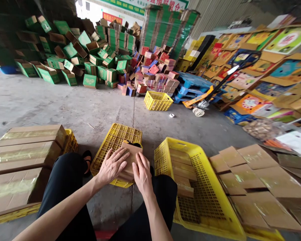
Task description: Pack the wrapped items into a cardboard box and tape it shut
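A small brown cardboard box lies on an upside-down yellow plastic crate between my knees. My left hand rests flat over the left part of its top, fingers spread. My right hand lies along the box's right edge with its fingers stretched out. Just past the box's far edge shows a black-and-yellow thing, partly hidden, perhaps a tape dispenser. To my right, a yellow crate holds several narrow brown boxes in its far left part.
Taped cartons stand on a crate at my left. More taped boxes lie at the right. Ahead are another yellow crate, a white roll, a pallet jack, blue pallets and heaped green boxes.
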The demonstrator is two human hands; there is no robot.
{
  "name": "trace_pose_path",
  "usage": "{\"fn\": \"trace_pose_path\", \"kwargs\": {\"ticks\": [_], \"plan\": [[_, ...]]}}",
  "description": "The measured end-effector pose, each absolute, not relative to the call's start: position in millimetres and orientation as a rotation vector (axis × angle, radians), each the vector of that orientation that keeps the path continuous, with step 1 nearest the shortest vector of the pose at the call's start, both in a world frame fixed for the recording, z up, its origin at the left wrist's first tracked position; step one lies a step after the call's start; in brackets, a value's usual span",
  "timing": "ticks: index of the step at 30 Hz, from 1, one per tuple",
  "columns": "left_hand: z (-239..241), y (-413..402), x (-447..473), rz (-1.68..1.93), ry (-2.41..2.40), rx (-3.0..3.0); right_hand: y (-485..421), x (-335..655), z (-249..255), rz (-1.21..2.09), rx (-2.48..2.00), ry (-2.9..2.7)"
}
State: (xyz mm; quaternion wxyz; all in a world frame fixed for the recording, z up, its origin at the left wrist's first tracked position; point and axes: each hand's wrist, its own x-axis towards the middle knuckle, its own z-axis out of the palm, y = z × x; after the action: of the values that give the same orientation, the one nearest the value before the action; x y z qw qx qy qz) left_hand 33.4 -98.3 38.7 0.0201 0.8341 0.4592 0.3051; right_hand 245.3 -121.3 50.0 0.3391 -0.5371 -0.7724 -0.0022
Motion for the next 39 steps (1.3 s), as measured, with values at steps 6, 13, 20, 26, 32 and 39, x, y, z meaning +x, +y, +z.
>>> {"fn": "trace_pose_path", "kwargs": {"ticks": [6,13,20,26,32,39], "plan": [[35.1,-99.6,26.5,0.843,1.406,2.602,-135.0,250.3,44.8,-0.045,-1.360,-2.137],[43.4,-107.8,29.4,0.774,1.179,2.715,-141.1,244.2,36.0,-0.059,-1.406,-2.094],[34.4,-116.7,43.1,0.902,1.219,2.726,-156.7,234.0,22.7,0.002,-1.417,-1.960],[30.7,-113.2,48.0,0.922,1.253,2.676,-154.2,234.1,19.9,0.009,-1.462,-1.810],[28.9,-107.7,43.4,0.885,1.217,2.652,-111.4,236.8,23.4,0.091,-1.538,-1.774],[26.3,-109.1,54.9,0.989,1.411,2.602,-101.0,236.1,-2.1,0.104,-1.493,-1.722]]}}
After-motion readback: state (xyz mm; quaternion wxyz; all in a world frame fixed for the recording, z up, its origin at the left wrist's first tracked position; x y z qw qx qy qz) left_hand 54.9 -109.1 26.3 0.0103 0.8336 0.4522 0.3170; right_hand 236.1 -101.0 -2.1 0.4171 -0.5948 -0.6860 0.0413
